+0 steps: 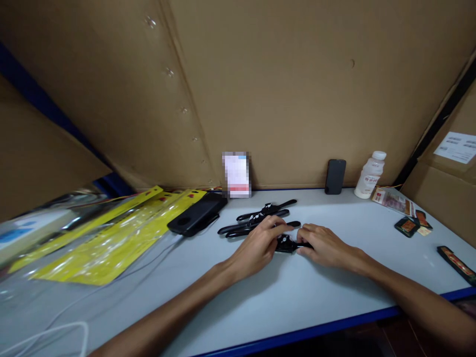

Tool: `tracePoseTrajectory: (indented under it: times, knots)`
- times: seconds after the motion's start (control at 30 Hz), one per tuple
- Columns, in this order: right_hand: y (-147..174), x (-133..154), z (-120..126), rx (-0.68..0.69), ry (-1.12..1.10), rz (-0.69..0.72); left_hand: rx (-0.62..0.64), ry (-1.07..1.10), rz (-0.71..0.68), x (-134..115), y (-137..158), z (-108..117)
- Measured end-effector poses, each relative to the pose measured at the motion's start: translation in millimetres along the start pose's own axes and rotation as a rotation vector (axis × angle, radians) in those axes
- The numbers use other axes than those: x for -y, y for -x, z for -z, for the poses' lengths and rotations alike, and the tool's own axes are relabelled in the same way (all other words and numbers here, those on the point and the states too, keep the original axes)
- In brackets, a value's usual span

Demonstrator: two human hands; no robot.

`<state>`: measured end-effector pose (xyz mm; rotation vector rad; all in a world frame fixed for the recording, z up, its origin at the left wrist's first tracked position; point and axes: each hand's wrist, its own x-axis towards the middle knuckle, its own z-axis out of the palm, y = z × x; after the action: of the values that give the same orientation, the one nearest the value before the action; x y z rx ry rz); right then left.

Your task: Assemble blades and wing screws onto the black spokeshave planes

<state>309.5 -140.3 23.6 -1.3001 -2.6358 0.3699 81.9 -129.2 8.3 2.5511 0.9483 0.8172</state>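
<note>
Near the middle of the table, both my hands are on a black spokeshave [285,244] with a metal blade part at its centre. My right hand [323,245] is closed round its right handle. My left hand [262,243] curls over its left side, hiding that handle. Just behind my hands lie several more black spokeshaves, among them a rear one [267,209] and one in front of it [235,229], close together and roughly parallel. My left fingers partly cover the nearest of these.
Yellow cards in clear plastic sleeves [107,248] spread across the left, beside a black device [197,214] with a cable. A lit screen [237,174], a dark phone [335,177] and a bottle [369,176] stand by the cardboard wall [282,99]. Small packets [407,226] lie right.
</note>
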Motion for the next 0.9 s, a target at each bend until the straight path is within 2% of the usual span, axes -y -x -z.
tracePoseTrajectory:
  times: [0.1, 0.2, 0.3, 0.57, 0.9]
  knots:
    - [0.0, -0.4, -0.5, -0.004, 0.004, 0.001, -0.014, -0.088, 0.061, -0.8, -1.6, 2.1]
    - [0.5, -0.5, -0.6, -0.002, 0.000, 0.000, 0.086, -0.264, 0.123, -1.9, -4.0, 6.2]
    - [1.1, -0.3, -0.3, -0.007, -0.006, 0.001, 0.186, -0.359, 0.125, -3.8, -5.3, 10.7]
    - [1.0, -1.0, 0.7, -0.003, -0.008, 0.008, 0.277, -0.460, 0.064, -6.6, -3.2, 13.1]
    - [1.9, -0.2, 0.0, -0.002, 0.009, 0.029, 0.264, -0.446, 0.046, -4.4, -3.0, 13.4]
